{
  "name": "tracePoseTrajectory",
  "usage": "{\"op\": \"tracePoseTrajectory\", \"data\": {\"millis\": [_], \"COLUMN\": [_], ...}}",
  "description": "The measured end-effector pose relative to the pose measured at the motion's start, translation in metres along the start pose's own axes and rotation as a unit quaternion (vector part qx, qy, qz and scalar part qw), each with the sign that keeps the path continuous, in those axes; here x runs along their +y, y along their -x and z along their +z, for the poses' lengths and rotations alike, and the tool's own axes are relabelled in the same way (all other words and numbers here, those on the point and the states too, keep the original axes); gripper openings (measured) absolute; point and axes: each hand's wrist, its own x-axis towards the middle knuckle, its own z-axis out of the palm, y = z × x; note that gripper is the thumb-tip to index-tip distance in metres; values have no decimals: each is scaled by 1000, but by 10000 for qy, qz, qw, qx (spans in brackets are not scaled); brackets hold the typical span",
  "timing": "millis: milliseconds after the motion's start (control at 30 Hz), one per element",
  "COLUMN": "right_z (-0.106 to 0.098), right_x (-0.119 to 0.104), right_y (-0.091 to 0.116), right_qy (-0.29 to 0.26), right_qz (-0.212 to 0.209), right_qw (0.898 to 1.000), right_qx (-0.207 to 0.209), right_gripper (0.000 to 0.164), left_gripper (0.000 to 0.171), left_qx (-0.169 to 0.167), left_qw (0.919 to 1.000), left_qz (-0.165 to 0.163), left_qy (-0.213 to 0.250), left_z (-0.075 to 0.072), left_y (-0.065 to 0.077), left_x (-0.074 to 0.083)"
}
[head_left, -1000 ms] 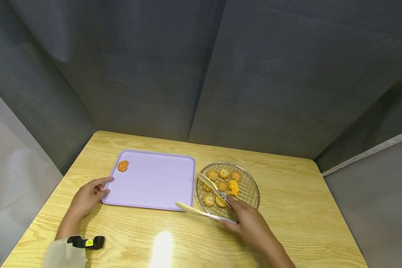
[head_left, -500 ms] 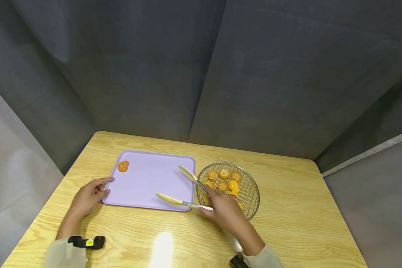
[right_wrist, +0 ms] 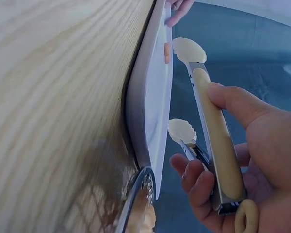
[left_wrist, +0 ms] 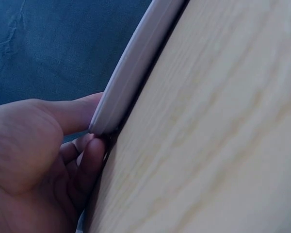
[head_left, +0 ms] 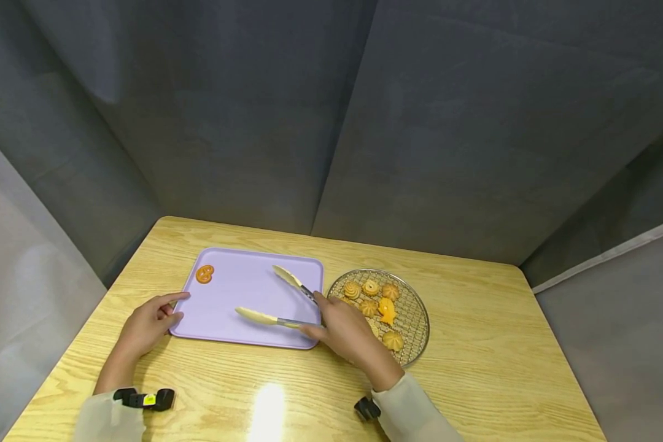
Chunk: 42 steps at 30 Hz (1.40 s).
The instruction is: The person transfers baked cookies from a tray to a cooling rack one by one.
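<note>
A pair of tongs (head_left: 258, 316) with cream tips is gripped by my right hand (head_left: 345, 328). Its arms are spread wide above the right half of the lilac tray (head_left: 237, 294), with nothing between the tips. The right wrist view shows the thumb (right_wrist: 240, 102) on one arm of the tongs and curled fingers at the other. My left hand (head_left: 146, 325) holds the tray's front left corner; in the left wrist view its thumb lies over the rim and the fingers are curled by the edge. One small pretzel (head_left: 204, 274) lies at the tray's back left.
A round wire rack (head_left: 417, 334) stands right of the tray. Several cookies lie on it, including an orange fish-shaped one (head_left: 387, 310) and a ridged one (head_left: 392, 341). My right hand and forearm hide part of it. A dark curtain (head_left: 254, 123) rises behind the wooden table (head_left: 475, 337).
My right hand has moved left with the spread tongs, from above the wire rack to above the tray. More of the rack's front cookies show. The left hand has stayed at the tray's corner.
</note>
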Motion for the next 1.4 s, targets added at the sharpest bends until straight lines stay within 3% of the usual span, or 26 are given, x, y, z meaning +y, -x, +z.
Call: {"op": "tracePoseTrajectory", "data": {"millis": [400, 867, 1400], "right_z": [11, 21, 33], "right_x": [-18, -36, -57], "right_y": [-36, -67, -93], "right_qy": [286, 593, 1035], "right_qz": [-60, -147, -348], "right_qw": [9991, 9971, 9926], "right_qx": [-315, -454, -534], "right_gripper": [83, 84, 78], "left_gripper": [44, 44, 43], "left_qx": [-21, -22, -35], "left_qw": [10000, 9999, 10000], "left_qz": [-23, 86, -33], "left_qy": [-42, -54, 24], "left_z": [0, 0, 0], "left_y": [1, -2, 0], "left_x": [-1, 0, 1]}}
